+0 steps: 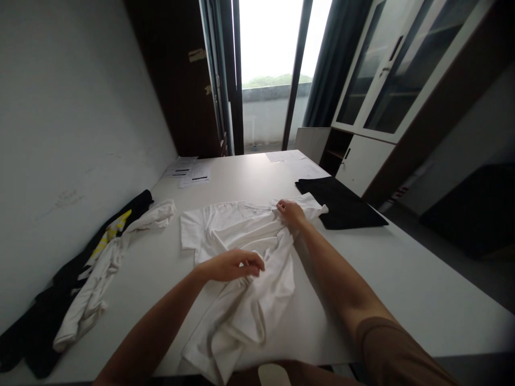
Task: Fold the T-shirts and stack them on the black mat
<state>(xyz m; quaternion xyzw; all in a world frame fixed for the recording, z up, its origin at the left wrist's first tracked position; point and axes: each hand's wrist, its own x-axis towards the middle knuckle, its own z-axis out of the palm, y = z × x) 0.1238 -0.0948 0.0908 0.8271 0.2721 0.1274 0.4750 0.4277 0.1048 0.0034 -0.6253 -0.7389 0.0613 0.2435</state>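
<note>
A white T-shirt [229,236] lies rumpled on the white table, its collar towards the far side and its hem bunched at the near edge. My left hand [233,264] is over the middle of the shirt, fingers curled and pinching a fold of the cloth. Farther off, my right hand [290,213] has its fingers closed on the fabric by the right shoulder, beside the sleeve. Creases run across the shirt between both hands. Its near part is twisted into loose folds.
On the right lies a folded black garment [341,202]. Along the left wall are a black garment with yellow print [52,305] and a crumpled white garment [94,289]. Paper sheets [195,172] rest at the far left of the table [241,174]. A cabinet [368,161] stands beyond.
</note>
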